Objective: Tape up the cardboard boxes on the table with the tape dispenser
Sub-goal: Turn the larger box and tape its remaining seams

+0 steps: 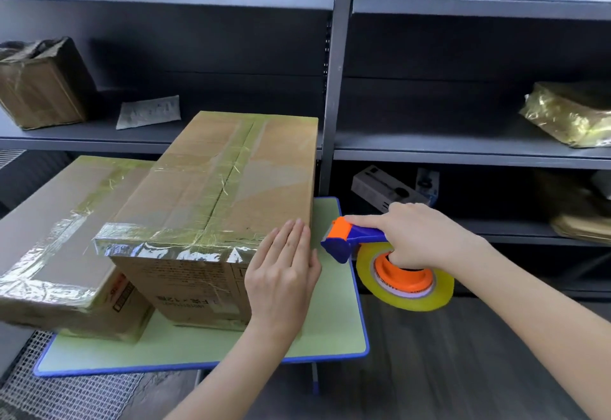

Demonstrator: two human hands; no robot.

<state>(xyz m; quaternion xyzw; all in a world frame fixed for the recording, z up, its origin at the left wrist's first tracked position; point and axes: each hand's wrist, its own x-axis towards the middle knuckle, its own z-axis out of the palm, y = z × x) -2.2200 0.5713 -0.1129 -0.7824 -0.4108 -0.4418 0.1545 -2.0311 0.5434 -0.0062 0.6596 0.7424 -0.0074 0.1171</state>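
- A storeroom or packing room: grey metal shelving (334, 66) fills the far side.
- Taped parcels (39, 85) sit on its shelves, left and right.

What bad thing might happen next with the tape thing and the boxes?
1. The tape dispenser has its front end close to the left hand, which is pressed flat on the tall box. If it has a cutter there, it might nick the fingers.
2. The low box seems to overhang the table on its left edge, so a push on the tall box might slide it off.
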